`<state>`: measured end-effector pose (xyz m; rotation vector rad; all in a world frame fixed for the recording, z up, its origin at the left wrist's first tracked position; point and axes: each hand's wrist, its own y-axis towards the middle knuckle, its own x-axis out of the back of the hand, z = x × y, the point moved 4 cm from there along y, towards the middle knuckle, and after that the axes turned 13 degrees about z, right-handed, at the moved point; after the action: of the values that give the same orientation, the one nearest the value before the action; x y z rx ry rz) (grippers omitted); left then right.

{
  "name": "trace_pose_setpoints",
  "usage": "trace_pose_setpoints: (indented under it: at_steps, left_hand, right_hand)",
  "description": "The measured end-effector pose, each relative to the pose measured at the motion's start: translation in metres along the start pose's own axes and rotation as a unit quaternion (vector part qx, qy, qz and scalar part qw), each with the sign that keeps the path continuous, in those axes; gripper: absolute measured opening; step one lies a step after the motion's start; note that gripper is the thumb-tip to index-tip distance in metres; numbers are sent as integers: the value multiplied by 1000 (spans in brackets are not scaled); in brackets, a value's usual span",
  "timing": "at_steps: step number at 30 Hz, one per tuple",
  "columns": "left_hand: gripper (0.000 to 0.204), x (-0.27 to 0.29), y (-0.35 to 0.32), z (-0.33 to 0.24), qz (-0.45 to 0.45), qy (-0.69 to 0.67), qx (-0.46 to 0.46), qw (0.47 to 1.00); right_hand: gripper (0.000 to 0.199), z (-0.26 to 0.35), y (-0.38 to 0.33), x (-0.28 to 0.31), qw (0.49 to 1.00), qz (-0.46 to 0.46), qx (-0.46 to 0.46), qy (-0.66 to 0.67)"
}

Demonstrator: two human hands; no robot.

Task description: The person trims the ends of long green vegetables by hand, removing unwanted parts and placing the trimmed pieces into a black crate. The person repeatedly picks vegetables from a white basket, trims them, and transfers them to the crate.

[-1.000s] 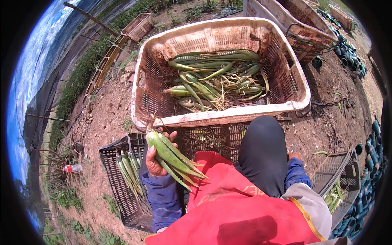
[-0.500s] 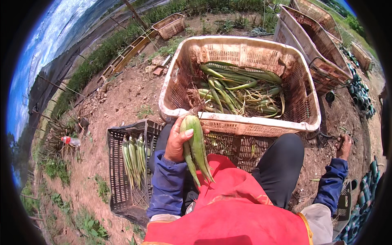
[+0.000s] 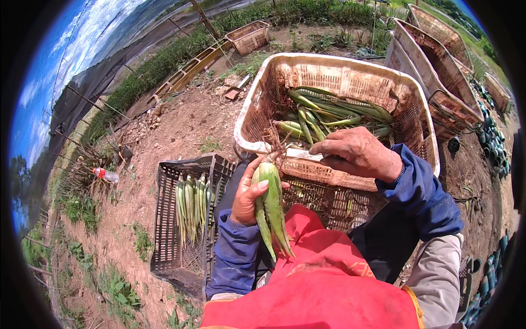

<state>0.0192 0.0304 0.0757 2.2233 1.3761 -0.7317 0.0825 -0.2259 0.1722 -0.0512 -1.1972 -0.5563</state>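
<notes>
Slippage risk: left hand [image 3: 249, 193] grips a bunch of long green fleshy leaves [image 3: 272, 204] near its rooted top, right hand [image 3: 356, 153], fingers curled, pressing a pale blade [image 3: 302, 156] there, so the cut could glance toward the left thumb.

Counts around the big tan crate [image 3: 422, 126]: two hands, left hand [image 3: 249, 192] and right hand [image 3: 356, 153]; one black crate [image 3: 164, 219] left of it; three more tan crates behind; one bottle [image 3: 104, 174] far left.
</notes>
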Motion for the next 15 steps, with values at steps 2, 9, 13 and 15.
trace_pose_setpoints:
  at_steps: [2, 9, 13, 15]
  left_hand:
    - [71, -2, 0, -2, 3, -11, -2, 1000]
    - [55, -9, 17, 7, 24, -36, 20, 999]
    - [56, -11, 24, 13, 55, -68, 6, 996]
    - [55, -11, 24, 14, 44, -56, 6, 997]
  right_hand:
    - [22, 3, 7, -13, 999, 9, -19, -43]
    - [24, 0, 3, -17, 991, -45, -24, -124]
    - [28, -3, -2, -20, 988, -40, -25, -146]
    - [26, -5, -2, -21, 989, -38, -37, -141]
